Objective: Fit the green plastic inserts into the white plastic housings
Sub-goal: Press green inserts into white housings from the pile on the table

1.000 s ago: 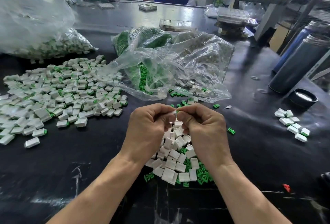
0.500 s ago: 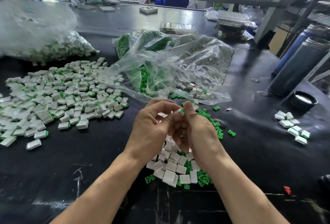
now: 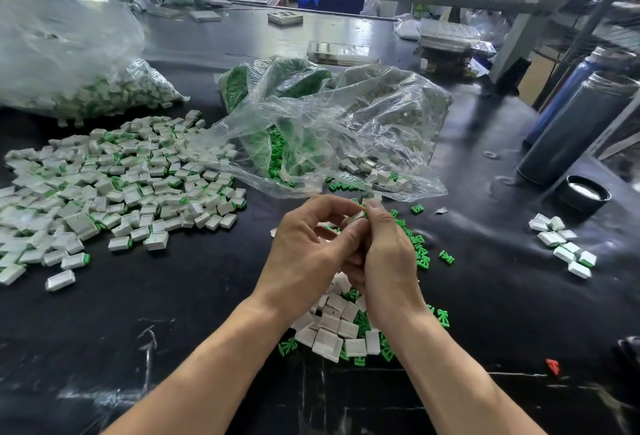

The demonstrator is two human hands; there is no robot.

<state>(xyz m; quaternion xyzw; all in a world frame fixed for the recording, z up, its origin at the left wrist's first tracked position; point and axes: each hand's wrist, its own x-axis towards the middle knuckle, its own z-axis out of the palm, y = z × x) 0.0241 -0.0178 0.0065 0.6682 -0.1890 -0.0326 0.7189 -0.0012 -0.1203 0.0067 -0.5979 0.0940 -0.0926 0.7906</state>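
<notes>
left hand (image 3: 304, 254) grip: pinching white housing (image 3: 356, 217) | right hand (image 3: 388, 254) grip: pinching same housing | below: loose housings pile (image 3: 332, 327) on black counter (image 3: 173, 313)

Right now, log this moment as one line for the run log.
step: fitting insert | left hand: pinches white housing | right hand: presses on same housing | supply: loose housings under hands | finished pile: left

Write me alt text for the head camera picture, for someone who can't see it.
Two bare hands, left hand and right hand, meet above a black table and pinch a small white housing between their fingertips. Under them lies a small heap of white housings and green inserts; a large spread of assembled pieces lies to the left.
</notes>
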